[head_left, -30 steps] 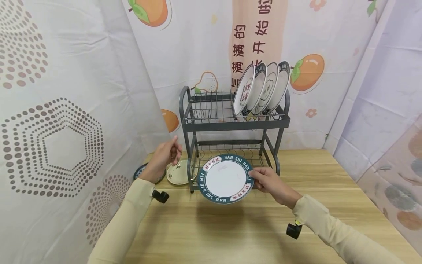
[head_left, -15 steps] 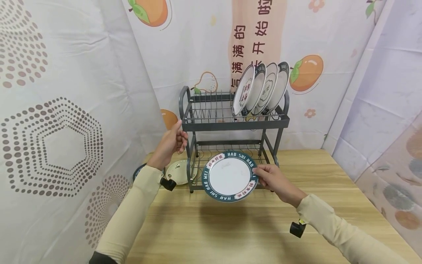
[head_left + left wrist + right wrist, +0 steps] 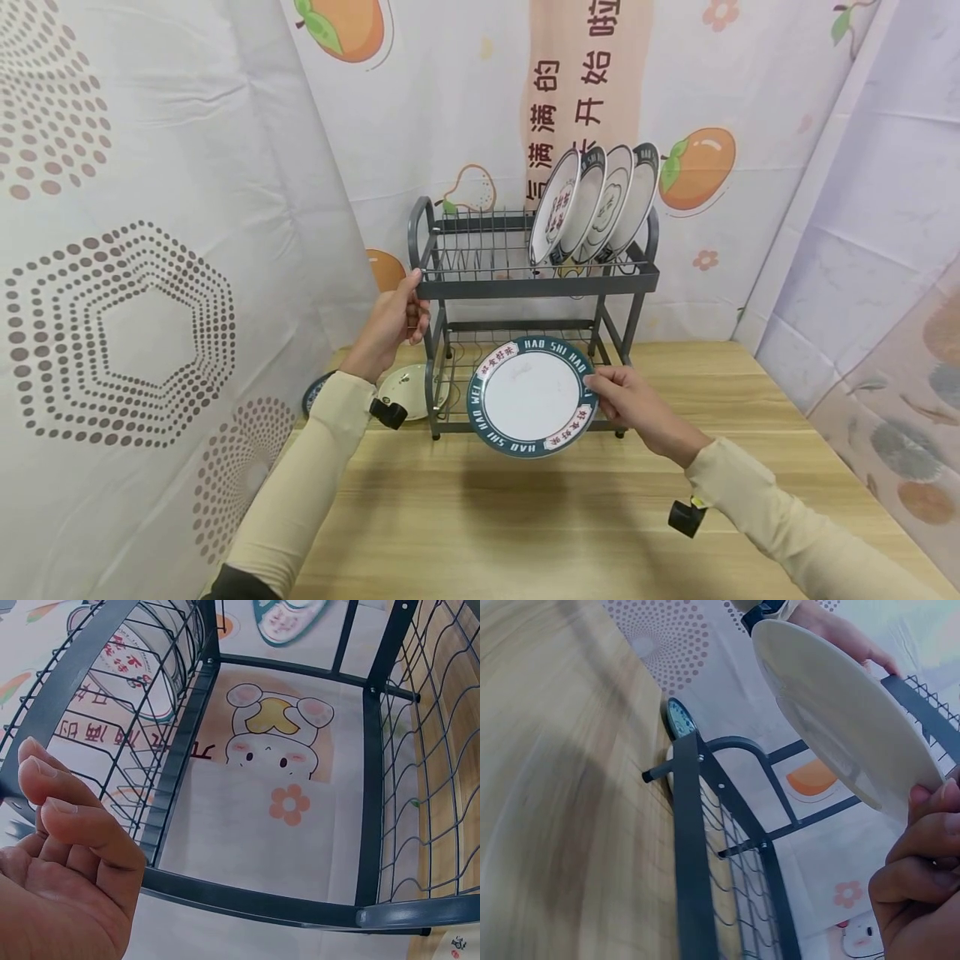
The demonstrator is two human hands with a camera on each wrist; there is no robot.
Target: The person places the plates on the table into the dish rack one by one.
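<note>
A white plate with a dark green lettered rim is pinched at its right edge by my right hand. It hangs tilted in the air before the lower tier of a dark grey dish rack; its pale underside shows in the right wrist view. My left hand is at the rack's upper front left corner, its uppermost tip right at the rail and the other fingers loosely curled below. Several plates stand on edge at the right of the top tier, its left slots bare.
On the wooden table, a cream dish lies left of the rack, partly behind its leg. A blue-patterned dish sits farther left, mostly behind the left wrist. Printed curtains close off the back and both sides.
My left hand has moved up and right to the rack's front corner. The plate in my right hand has shifted slightly right and up.
</note>
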